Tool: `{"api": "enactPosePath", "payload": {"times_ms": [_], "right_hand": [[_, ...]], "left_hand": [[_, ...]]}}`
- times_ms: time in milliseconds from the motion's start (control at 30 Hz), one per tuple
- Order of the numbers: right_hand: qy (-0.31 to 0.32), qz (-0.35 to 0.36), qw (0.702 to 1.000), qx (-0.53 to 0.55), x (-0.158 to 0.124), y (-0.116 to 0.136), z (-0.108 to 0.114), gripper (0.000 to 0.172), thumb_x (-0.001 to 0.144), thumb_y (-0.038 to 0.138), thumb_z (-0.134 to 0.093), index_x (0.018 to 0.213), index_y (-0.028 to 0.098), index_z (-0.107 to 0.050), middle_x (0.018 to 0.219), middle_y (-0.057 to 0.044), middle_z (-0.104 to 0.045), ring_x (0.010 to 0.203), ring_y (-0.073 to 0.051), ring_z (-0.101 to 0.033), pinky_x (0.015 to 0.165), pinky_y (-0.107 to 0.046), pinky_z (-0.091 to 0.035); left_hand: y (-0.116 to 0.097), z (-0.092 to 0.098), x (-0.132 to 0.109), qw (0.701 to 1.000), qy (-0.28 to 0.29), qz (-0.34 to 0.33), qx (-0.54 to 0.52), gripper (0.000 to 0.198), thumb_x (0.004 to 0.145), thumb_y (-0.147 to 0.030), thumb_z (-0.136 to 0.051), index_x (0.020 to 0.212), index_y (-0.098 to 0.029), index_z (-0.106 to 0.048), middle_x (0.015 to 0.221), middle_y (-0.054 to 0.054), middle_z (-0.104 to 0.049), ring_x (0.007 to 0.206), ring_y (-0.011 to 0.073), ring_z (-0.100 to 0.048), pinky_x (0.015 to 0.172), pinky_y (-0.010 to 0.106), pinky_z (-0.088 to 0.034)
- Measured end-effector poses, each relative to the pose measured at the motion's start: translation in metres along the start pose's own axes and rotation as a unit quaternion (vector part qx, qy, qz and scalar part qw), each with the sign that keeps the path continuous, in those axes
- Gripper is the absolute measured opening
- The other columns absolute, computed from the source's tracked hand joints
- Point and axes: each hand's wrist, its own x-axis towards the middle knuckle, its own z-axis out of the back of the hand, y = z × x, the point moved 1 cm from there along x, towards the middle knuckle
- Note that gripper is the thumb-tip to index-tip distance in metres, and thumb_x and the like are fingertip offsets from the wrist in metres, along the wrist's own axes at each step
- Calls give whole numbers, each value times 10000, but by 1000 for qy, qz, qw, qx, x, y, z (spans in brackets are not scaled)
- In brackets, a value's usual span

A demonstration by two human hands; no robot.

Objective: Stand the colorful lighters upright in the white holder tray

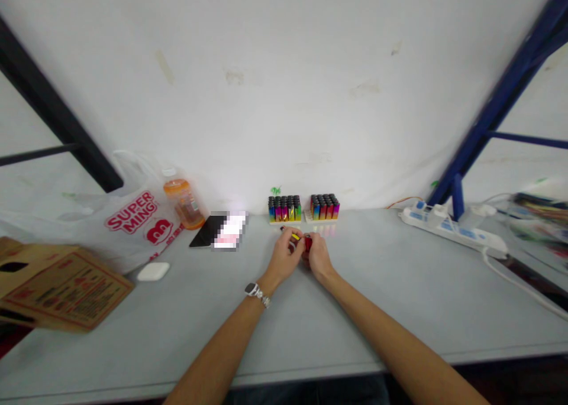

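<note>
My left hand [284,256], with a watch and a bracelet at its wrist, is closed on a small yellow lighter [295,237] whose dark end points up and left. Close beside it, my right hand [318,256] is closed around a red lighter [307,243]. The fingertips of both hands nearly meet. Just beyond them stand two blocks of upright multicoloured lighters with black tops. The left block [284,210] is in a full-looking tray, and the right block [324,208] sits in a white tray [309,218] with a bare strip at its left.
At the left are a cardboard box [71,290], a white plastic bag [110,222], an orange bottle [184,204], a white case [153,271] and a black tablet [207,232]. A power strip [457,230] with cables lies at the right, near a blue post [497,97].
</note>
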Motion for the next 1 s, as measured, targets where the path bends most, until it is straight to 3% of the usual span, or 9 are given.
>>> {"api": "enactPosePath", "payload": {"times_ms": [300,500,633,733,867,1000], "right_hand": [[-17,5,1000,-9,-2,1,0,348,857,466,-408,619,229,-499,472,56,-393,491,-136,-391,469,-245,-309],[-13,-44,998,39,-2,5,0,362,839,527,-424,644,233,-502,471,59,-386,473,-133,-382,447,-236,-301],[59,-146,981,111,-3,15,-4,546,827,699,-311,528,246,-367,398,78,-260,356,-94,-209,362,-235,-156],[113,-173,969,137,-4,19,-5,599,827,737,-239,495,247,-327,378,81,-230,323,-78,-157,347,-236,-95],[76,-102,985,113,-4,18,-6,491,837,624,-377,531,240,-385,383,65,-319,332,-99,-272,335,-236,-177],[36,-10,996,78,-4,16,-5,361,827,546,-492,657,227,-486,459,61,-426,378,-114,-360,341,-243,-255]], "left_hand": [[-2,0,0,1000,6,9,-8,69,882,-252,-537,906,-187,-537,853,5,-577,679,111,-563,620,227,-441],[2,-1,0,1000,7,6,-9,81,884,-265,-549,914,-191,-537,831,2,-577,695,117,-575,620,223,-440],[1,2,0,1000,4,4,8,91,897,-277,-535,920,-190,-534,845,8,-575,700,121,-568,616,226,-436],[-2,5,0,999,-1,-29,34,152,939,-310,-486,892,-183,-555,862,23,-568,733,128,-556,646,237,-446],[-4,6,1,995,-36,-63,75,176,917,-350,-557,898,-180,-600,903,32,-568,751,131,-558,637,233,-445],[-7,4,1,989,-49,-87,104,192,908,-319,-589,1041,-192,-645,971,49,-602,740,131,-570,647,242,-473]]}}
